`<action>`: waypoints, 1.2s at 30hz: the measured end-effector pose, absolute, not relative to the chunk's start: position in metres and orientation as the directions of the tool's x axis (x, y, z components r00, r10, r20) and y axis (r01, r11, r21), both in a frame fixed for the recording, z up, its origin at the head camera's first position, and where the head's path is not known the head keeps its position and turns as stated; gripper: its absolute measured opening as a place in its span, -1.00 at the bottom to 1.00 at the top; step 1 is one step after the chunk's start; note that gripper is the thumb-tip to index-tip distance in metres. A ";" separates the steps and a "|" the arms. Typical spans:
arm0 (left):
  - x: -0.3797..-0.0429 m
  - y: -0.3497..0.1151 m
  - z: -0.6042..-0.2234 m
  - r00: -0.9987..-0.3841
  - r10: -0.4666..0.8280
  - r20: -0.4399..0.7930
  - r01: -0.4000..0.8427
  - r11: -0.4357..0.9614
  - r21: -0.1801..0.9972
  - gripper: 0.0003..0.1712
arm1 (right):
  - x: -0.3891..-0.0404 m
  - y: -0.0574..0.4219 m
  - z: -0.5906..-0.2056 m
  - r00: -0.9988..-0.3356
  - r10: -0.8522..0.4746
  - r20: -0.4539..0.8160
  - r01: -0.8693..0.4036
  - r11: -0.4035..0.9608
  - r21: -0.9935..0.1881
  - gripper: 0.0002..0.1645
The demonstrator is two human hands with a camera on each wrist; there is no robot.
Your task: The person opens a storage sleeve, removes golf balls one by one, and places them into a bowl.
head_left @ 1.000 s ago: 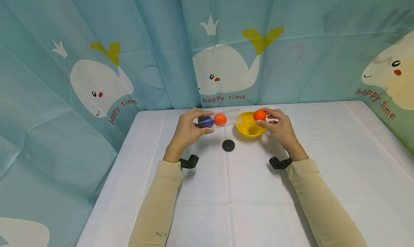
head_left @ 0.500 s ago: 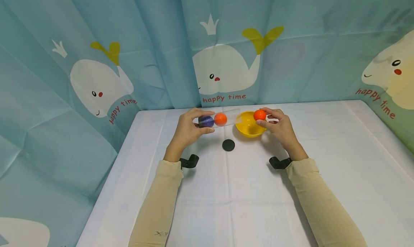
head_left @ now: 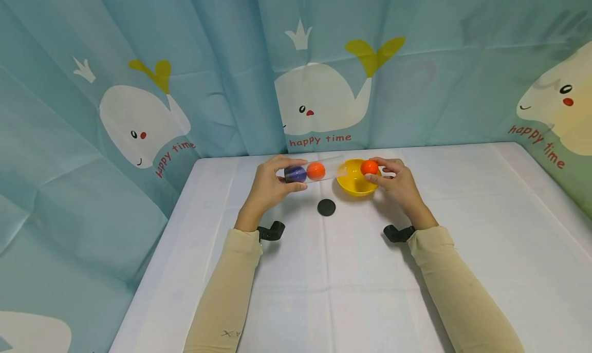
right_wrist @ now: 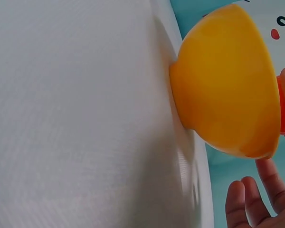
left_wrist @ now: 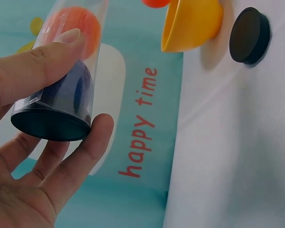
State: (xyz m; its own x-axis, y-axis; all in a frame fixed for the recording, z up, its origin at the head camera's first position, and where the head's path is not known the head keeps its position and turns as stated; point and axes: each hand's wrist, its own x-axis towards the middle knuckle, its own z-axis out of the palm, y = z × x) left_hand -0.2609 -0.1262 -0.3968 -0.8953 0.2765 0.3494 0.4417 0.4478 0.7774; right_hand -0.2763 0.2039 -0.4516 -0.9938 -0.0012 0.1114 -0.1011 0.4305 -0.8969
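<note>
My left hand grips a clear plastic tube near its black-capped end, thumb on one side and fingers on the other. Inside the tube a dark purple ball lies at the capped end, with an orange ball beside it. The tube lies nearly level, its uncapped end pointing right over the bowl's left rim. Between thumb and fingertips my right hand pinches another orange ball, held above the yellow bowl. In the right wrist view the bowl hides part of that ball.
A black round cap lies on the white-covered table, in front of the bowl. Behind the table hangs a blue curtain printed with whales. Black wrist cameras stick out inward from both wrists.
My right hand has shifted slightly left and down with the orange ball. The left hand and the tube have barely moved.
</note>
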 end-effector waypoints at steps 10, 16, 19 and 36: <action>-0.261 -0.126 -0.396 -0.896 0.278 0.347 0.441 0.445 0.780 -0.45 | -0.277 0.201 -0.458 -0.999 -0.011 0.050 -0.050 0.447 -0.893 -0.28; -0.261 -0.127 -0.396 -0.892 0.278 0.358 0.448 0.433 0.782 -0.44 | -0.277 0.201 -0.460 -1.000 -0.018 0.026 -0.031 0.439 -0.898 -0.24; -0.262 -0.128 -0.396 -0.890 0.277 0.362 0.451 0.428 0.783 -0.44 | -0.277 0.200 -0.461 -1.000 -0.022 0.019 -0.027 0.434 -0.900 -0.21; -0.262 -0.128 -0.397 -0.884 0.284 0.371 0.463 0.431 0.775 -0.44 | -0.278 0.199 -0.461 -0.996 0.052 0.072 -0.044 0.418 -0.907 -0.59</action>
